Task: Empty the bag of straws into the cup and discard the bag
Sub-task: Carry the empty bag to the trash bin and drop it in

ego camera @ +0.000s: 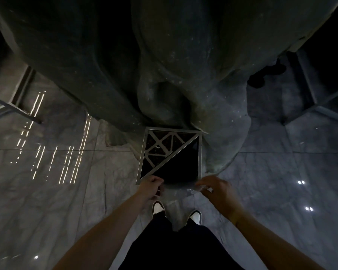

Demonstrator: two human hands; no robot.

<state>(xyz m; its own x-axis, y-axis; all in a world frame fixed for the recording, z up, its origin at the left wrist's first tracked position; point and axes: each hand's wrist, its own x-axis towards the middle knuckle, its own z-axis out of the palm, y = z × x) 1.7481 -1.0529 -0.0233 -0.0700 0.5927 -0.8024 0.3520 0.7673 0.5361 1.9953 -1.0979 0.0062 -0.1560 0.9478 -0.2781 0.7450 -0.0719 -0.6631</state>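
While both hands (183, 189) pinch clear crinkled bag (180, 189) | above square metal bin (171, 155)

Dim view down at a marble floor (66, 201). Centre: square metal-framed bin (171, 155), half grille, half dark opening. Just below it, the left hand (150, 187) and right hand (216, 189) hold a clear bag (180, 189) stretched between them. Lower centre: two shoes (158, 208). Top: large dark rock-like mass (164, 55).
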